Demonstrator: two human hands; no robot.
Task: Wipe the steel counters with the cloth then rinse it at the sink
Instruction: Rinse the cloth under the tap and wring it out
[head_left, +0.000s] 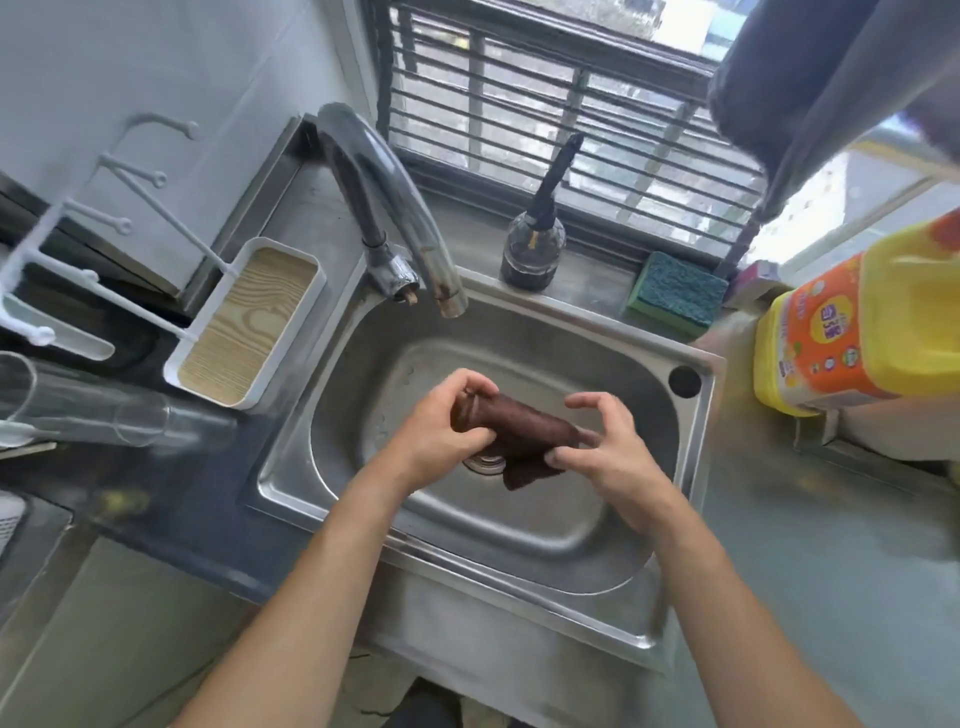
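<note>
cloth (519, 423): dark brown, rolled into a thick wad, held over the middle of the sink basin, one loose end hanging down toward the drain
left hand (441, 431): fingers and thumb curled round the left end of the cloth, gripping it
right hand (605, 441): at the right end of the cloth, thumb and lower fingers pinching the hanging end, upper fingers curled and lifted clear of the roll
sink (519, 530): steel, single basin, wet-looking floor; small round hole in its right rear corner rim
drain (483, 462): in the sink floor, just under the cloth, partly hidden by the left hand
faucet (384, 197): curved steel spout behind the sink at its left rear, outlet over the basin edge, no water visible
tray (249, 322): white rim, wood-grain bottom, just left of the sink
sponge (675, 291): green and yellow, on the ledge behind the sink's right rear
dark bottle (532, 249): on the ledge behind the sink, beside the faucet
yellow container (857, 322): orange label, right of the sink
</note>
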